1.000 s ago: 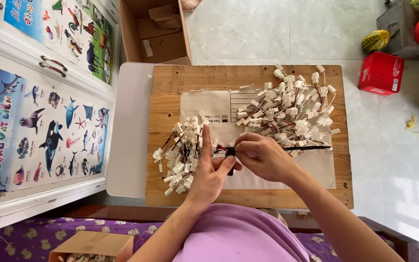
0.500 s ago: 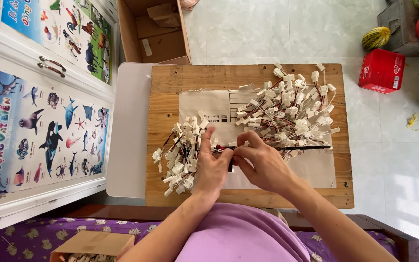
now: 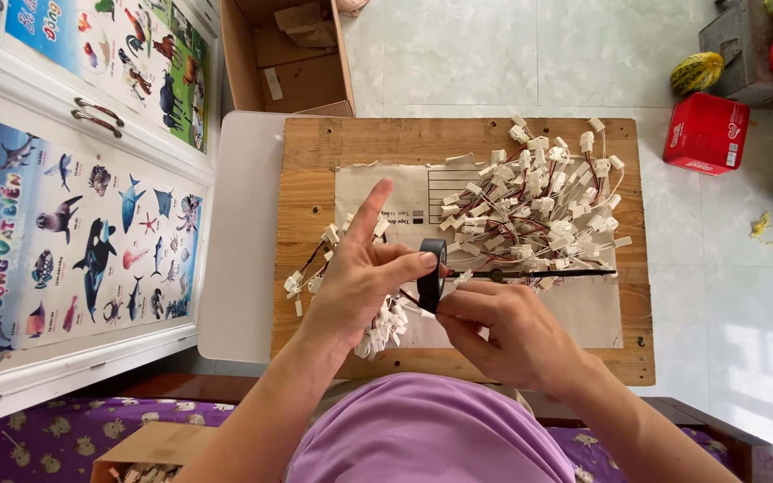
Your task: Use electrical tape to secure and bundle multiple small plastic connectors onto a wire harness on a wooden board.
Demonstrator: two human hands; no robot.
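Both hands meet over the board: left hand pinches the black tape roll, right hand grips the wire bundle, so keeping the tape taut looks wise.

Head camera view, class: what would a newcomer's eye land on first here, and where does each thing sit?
A big tangle of white connectors with red and black wires fills the far right of the wooden board. At the near edge, the left hand and right hand hold a roll of black tape together. A sea-animal poster covers the cabinet at left.
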